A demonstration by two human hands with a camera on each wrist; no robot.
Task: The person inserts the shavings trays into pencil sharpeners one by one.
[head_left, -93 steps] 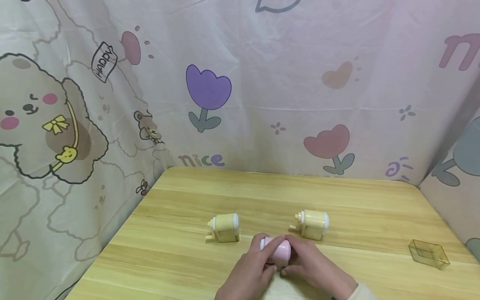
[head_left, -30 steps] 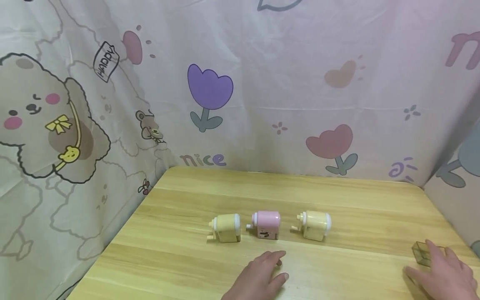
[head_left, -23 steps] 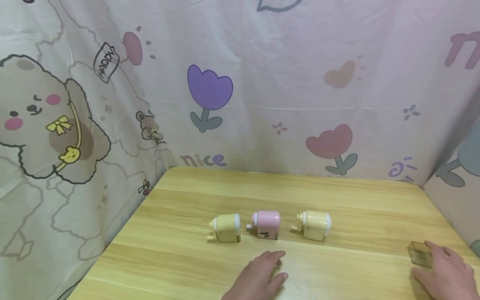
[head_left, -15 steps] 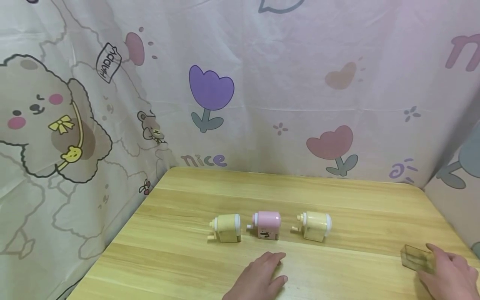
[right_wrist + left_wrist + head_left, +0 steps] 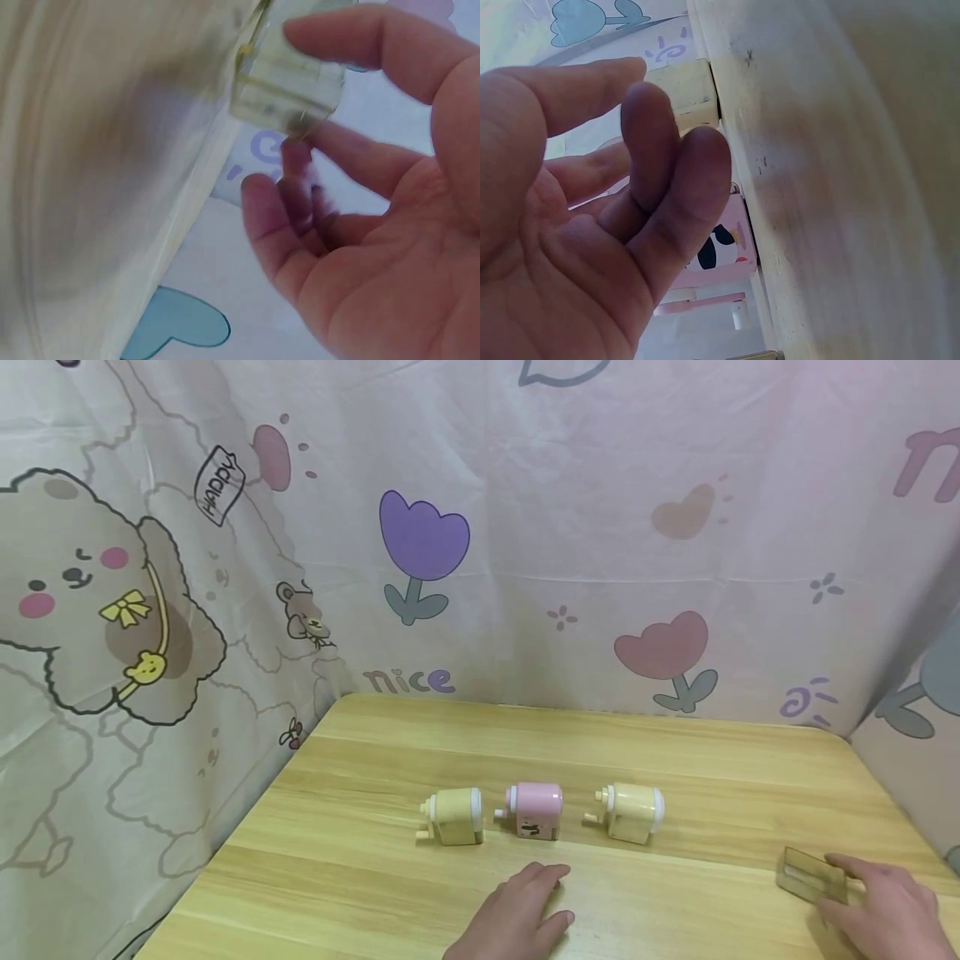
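My right hand [image 5: 885, 902] pinches a small see-through yellowish box [image 5: 810, 877], which looks like a sharpener's shavings drawer, between thumb and fingers at the right of the table. The right wrist view shows the clear box [image 5: 281, 94] at the fingertips. My left hand [image 5: 513, 914] holds nothing; its fingers are loosely bent near the front middle. Just beyond it stands a pink crank pencil sharpener [image 5: 538, 812]. A yellow crank sharpener [image 5: 459, 818] stands to its left and a paler yellow one [image 5: 633, 814] to its right, all three apart with cranks facing left.
The wood-grain table [image 5: 360, 752] reaches back to a printed cloth [image 5: 540, 527]. Another cloth side [image 5: 112, 760] hangs along the left edge, and the cloth also closes off the right.
Both hands have let go of the pink sharpener, now between the yellow ones. My right hand has gone right, taken hold of the clear box and shifted it left. The left hand has barely moved lately.
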